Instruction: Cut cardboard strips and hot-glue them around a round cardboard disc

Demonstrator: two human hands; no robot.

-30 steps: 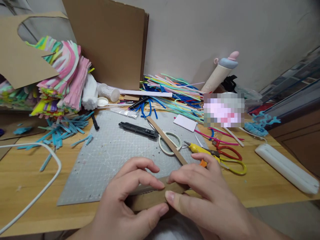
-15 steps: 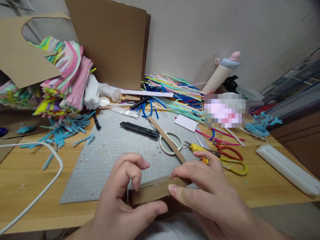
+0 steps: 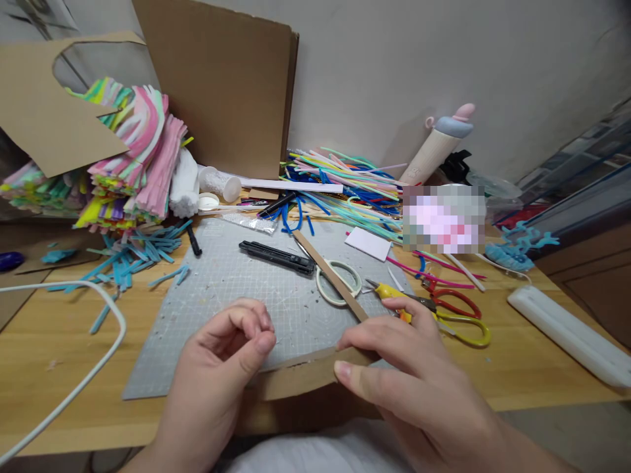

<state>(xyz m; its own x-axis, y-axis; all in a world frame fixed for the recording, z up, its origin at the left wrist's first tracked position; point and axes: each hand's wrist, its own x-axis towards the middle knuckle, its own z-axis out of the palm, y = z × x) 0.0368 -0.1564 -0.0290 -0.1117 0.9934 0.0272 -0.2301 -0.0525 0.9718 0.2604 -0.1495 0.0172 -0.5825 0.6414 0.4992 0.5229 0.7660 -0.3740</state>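
Right hand: the right hand (image 3: 419,387) pinches the flat brown cardboard piece (image 3: 300,376) at its right end, thumb on the near face, fingers closed over the top edge.
Left hand: the left hand (image 3: 217,368) is curled loosely, fingertips tucked toward the thumb, gripping nothing; its thumb side sits just beside the cardboard's left end, contact unclear.
Cardboard: held edge-up over the near edge of the grey gridded cutting mat (image 3: 221,289), between both hands.
Beyond: a long brown cardboard strip (image 3: 328,272) lies across white-handled scissors (image 3: 340,282); a black utility knife (image 3: 276,256) lies on the mat.
Writing: none legible.
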